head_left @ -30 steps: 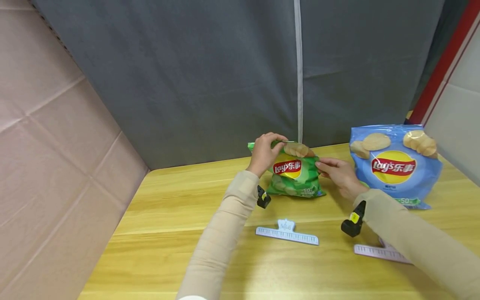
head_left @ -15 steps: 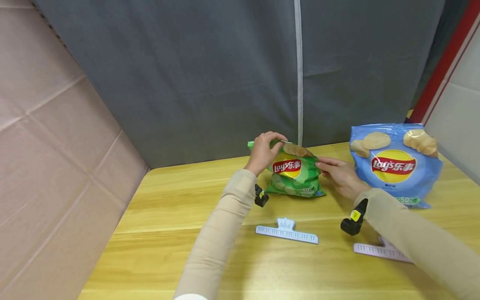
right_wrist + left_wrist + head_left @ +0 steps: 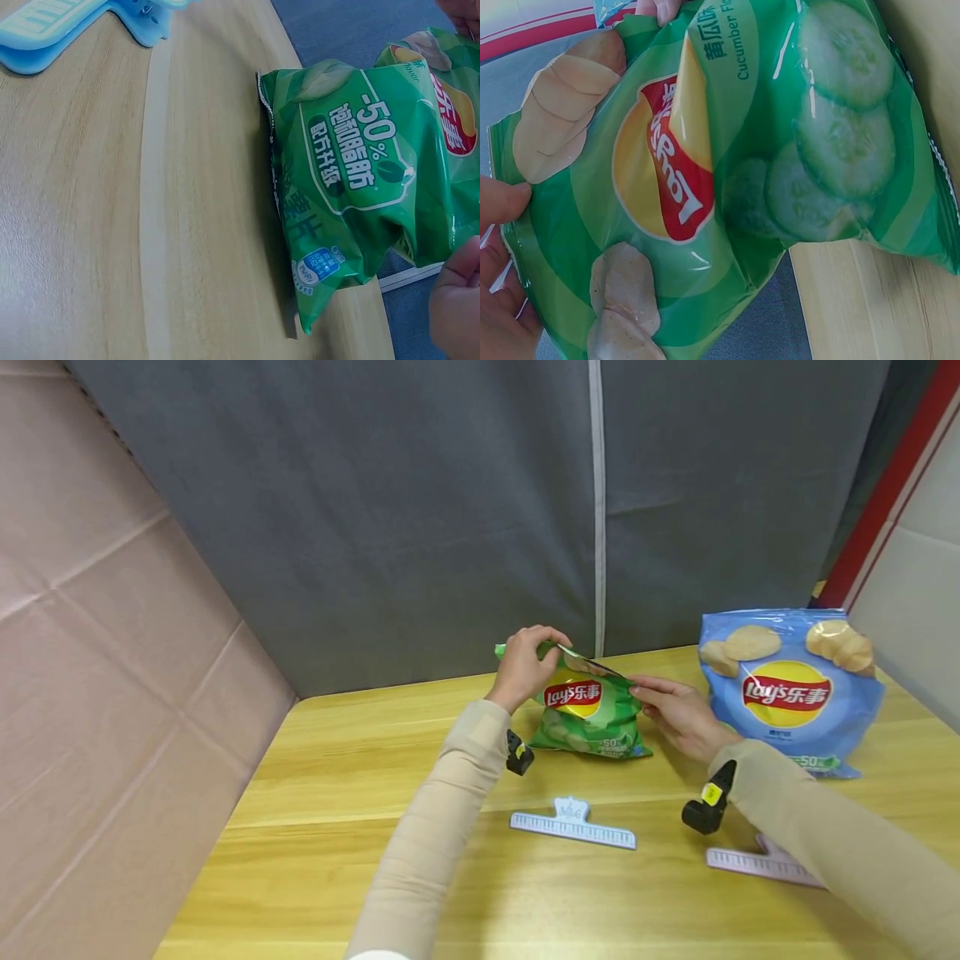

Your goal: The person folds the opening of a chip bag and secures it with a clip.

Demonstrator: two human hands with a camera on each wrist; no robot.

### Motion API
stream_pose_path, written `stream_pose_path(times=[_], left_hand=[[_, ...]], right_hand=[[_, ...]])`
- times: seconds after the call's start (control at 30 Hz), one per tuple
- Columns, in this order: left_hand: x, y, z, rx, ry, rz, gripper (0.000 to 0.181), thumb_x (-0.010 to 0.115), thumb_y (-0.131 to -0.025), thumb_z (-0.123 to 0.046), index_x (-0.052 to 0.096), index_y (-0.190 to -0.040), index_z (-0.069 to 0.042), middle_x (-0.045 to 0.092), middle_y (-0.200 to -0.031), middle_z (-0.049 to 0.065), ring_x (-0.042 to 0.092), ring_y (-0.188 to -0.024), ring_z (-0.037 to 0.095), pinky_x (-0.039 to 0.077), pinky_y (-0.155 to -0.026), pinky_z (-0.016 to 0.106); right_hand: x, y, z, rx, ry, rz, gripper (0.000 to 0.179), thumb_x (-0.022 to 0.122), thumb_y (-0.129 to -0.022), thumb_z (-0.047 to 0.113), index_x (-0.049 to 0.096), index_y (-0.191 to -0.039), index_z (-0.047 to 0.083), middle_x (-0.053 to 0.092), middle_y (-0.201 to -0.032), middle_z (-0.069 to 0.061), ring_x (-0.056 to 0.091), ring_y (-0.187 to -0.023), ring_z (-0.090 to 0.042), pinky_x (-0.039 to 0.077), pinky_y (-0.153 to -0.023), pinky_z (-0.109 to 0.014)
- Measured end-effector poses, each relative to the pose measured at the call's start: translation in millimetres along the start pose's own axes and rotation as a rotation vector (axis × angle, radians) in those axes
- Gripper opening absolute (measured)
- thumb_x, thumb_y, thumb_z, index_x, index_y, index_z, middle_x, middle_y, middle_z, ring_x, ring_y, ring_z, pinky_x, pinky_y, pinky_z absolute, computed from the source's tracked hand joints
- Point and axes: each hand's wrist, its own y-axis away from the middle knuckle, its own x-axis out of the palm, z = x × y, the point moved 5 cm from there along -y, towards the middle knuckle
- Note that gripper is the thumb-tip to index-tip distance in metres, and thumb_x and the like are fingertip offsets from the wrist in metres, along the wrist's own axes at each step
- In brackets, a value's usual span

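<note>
A green Lay's cucumber-flavour chip bag point(image 3: 588, 714) stands on the wooden table, its bottom seam near the tabletop. My left hand point(image 3: 522, 667) pinches its top edge left of the middle; in the left wrist view the thumb point(image 3: 506, 201) lies over the front of the bag. At the bag's upper right edge, my right hand point(image 3: 681, 712) pinches the film between thumb and fingers. The top edge slopes down to the right between the two hands. In the right wrist view the bag point(image 3: 352, 165) is creased below the right thumb point(image 3: 459, 296).
A larger blue Lay's bag point(image 3: 795, 693) stands at the right, behind my right wrist. Nearer on the table point(image 3: 315, 843) lie a light blue bag clip point(image 3: 573, 825) and a pale purple clip point(image 3: 757, 862), partly hidden by my right sleeve. A grey curtain point(image 3: 420, 527) hangs behind.
The green bag's top edge has tipped over backward, and less of its upper front shows. Both hands keep their grip and have barely shifted.
</note>
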Motion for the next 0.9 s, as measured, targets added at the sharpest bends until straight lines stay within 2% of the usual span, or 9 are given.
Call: stream_pose_path(times=[0.17, 0.37, 0.43, 0.57, 0.7, 0.8, 0.9], left_hand=[[-0.6, 0.9, 0.3, -0.013, 0.005, 0.002, 0.017, 0.054, -0.086, -0.006, 0.068, -0.091, -0.014, 0.062, -0.101, -0.002, 0.048, -0.101, 0.017, 0.034, -0.092, 0.030], [-1.1, 0.7, -0.1, 0.022, -0.011, -0.004, 0.018, 0.053, -0.085, -0.003, 0.068, -0.088, -0.013, 0.063, -0.096, -0.002, 0.049, -0.095, 0.016, 0.036, -0.088, 0.027], [-1.3, 0.5, 0.6, 0.028, -0.010, -0.004, 0.019, 0.053, -0.084, -0.002, 0.068, -0.087, -0.013, 0.063, -0.095, -0.003, 0.049, -0.094, 0.016, 0.036, -0.087, 0.026], [-2.0, 0.5, 1.4, 0.033, -0.013, -0.005, 0.019, 0.053, -0.084, -0.002, 0.068, -0.085, -0.014, 0.063, -0.093, -0.003, 0.049, -0.093, 0.015, 0.037, -0.085, 0.026], [-2.2, 1.2, 1.4, 0.031, -0.016, 0.001, 0.019, 0.053, -0.083, -0.001, 0.068, -0.083, -0.014, 0.063, -0.093, -0.003, 0.049, -0.092, 0.015, 0.038, -0.084, 0.026], [-2.0, 2.1, 1.9, 0.030, -0.017, 0.010, 0.020, 0.053, -0.083, -0.001, 0.068, -0.082, -0.014, 0.063, -0.094, -0.003, 0.048, -0.092, 0.015, 0.038, -0.083, 0.027], [-2.1, 2.9, 2.2, 0.032, -0.026, 0.016, 0.019, 0.054, -0.083, -0.002, 0.067, -0.082, -0.015, 0.063, -0.093, -0.003, 0.048, -0.092, 0.015, 0.038, -0.082, 0.027]], right_hand=[[0.1, -0.8, -1.0, -0.037, 0.004, 0.005, 0.013, 0.061, -0.084, 0.011, 0.070, -0.085, 0.020, 0.057, -0.091, 0.010, 0.048, -0.072, -0.006, 0.042, -0.063, -0.014], [-0.2, -2.1, -2.4, -0.109, 0.059, 0.009, 0.013, 0.058, -0.086, 0.011, 0.069, -0.085, 0.020, 0.058, -0.089, 0.012, 0.048, -0.078, -0.005, 0.042, -0.067, -0.015], [-0.1, -1.8, -1.7, -0.128, 0.100, 0.001, 0.014, 0.058, -0.086, 0.012, 0.068, -0.084, 0.022, 0.058, -0.090, 0.013, 0.048, -0.079, -0.005, 0.042, -0.068, -0.015], [0.1, -0.3, 0.9, -0.151, 0.203, -0.026, 0.013, 0.057, -0.087, 0.016, 0.065, -0.097, 0.014, 0.057, -0.091, 0.014, 0.048, -0.082, -0.005, 0.042, -0.072, -0.017], [0.0, 0.5, 1.9, -0.173, 0.274, -0.045, 0.016, 0.055, -0.088, 0.017, 0.062, -0.101, 0.011, 0.057, -0.090, 0.016, 0.048, -0.084, -0.004, 0.042, -0.073, -0.017], [-0.3, 0.6, 2.4, -0.199, 0.339, -0.054, 0.022, 0.054, -0.089, 0.016, 0.060, -0.106, 0.005, 0.057, -0.088, 0.019, 0.049, -0.084, -0.004, 0.043, -0.072, -0.016], [-0.3, 1.1, 3.9, -0.231, 0.428, -0.069, 0.034, 0.053, -0.090, 0.017, 0.052, -0.115, -0.006, 0.056, -0.086, 0.022, 0.049, -0.083, -0.003, 0.043, -0.072, -0.018]])
